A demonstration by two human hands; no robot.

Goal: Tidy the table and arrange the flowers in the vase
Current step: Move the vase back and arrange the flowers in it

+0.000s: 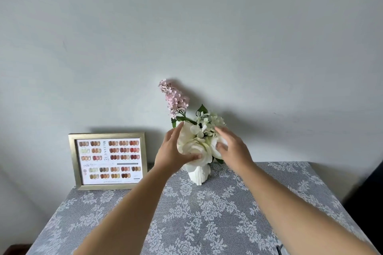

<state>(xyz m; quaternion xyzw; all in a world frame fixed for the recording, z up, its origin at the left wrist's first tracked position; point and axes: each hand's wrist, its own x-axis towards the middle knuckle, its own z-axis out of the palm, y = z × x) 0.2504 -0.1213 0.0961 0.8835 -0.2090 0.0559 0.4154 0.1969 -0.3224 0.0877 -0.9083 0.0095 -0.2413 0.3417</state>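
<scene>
White blooms [194, 147] sit in the white vase [199, 174] at the rear of the lace-covered tabletop [207, 223], beside a gilt frame [107, 161]. Left hand [172, 155] cups the bouquet, fingers loosely spread; right hand [232, 149] likewise, touching petals. Judgement: adjust gently, steady the vase, keep the pink sprig [173, 97] upright.

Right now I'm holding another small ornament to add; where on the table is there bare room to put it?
The broad stretch of tablecloth in front of the vase, between the forearms, is bare. So is the right rear corner, beyond the right hand. It is crowded between the picture frame and the vase, where the left hand cups the flowers.
</scene>
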